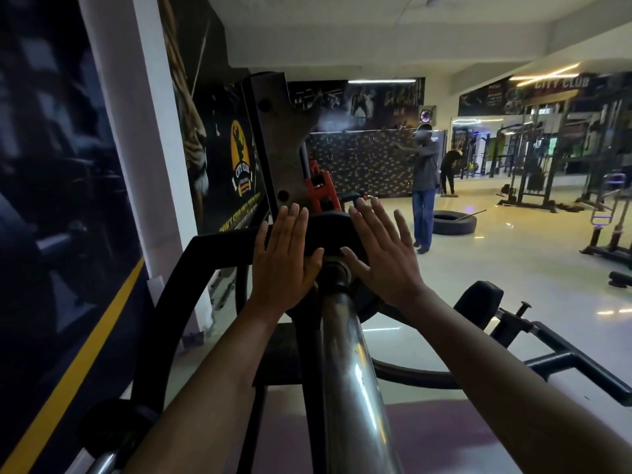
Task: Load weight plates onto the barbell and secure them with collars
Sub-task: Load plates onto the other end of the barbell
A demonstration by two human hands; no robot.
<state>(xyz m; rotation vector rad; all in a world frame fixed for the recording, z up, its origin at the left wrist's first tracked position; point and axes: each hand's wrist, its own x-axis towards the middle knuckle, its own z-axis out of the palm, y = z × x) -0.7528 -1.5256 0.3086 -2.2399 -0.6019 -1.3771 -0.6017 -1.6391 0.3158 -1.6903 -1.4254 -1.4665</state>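
Note:
A chrome barbell sleeve (352,371) runs away from me up the middle of the view. A black weight plate (330,230) sits on it, seen face-on. My left hand (285,261) lies flat against the plate's left half with straight fingers. My right hand (381,254) presses flat on the right half, fingers spread. Both thumbs point in toward the sleeve. I see no collar on the sleeve.
A black rack frame (191,289) curves round on the left beside a postered wall. A grey upright (278,145) and a red machine part (321,191) stand behind the plate. A person (424,186) stands by a tyre (453,222). A black bench arm (533,340) juts in at right.

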